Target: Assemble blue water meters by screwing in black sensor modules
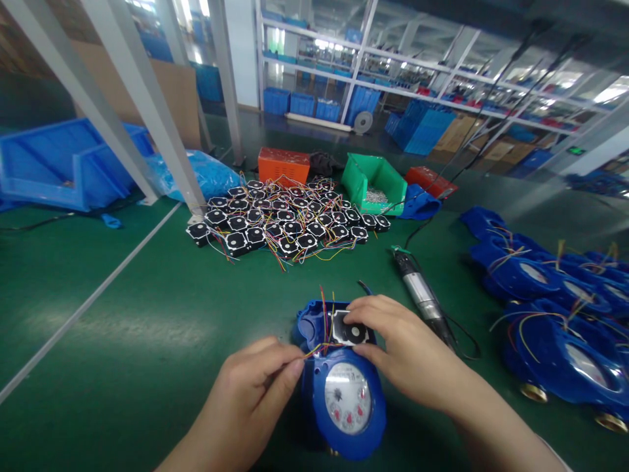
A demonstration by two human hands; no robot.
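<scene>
Black module [354,335], twelve o'clock of the meter dial [348,398]: probably light, stiff; best held by edges. My left grip [255,383]: pinched on wires [315,349] (likely fragile). My right grip [407,344]: touching module; clamped, I cannot tell.

Bare left hand [255,387], bare right hand [405,347]
</scene>
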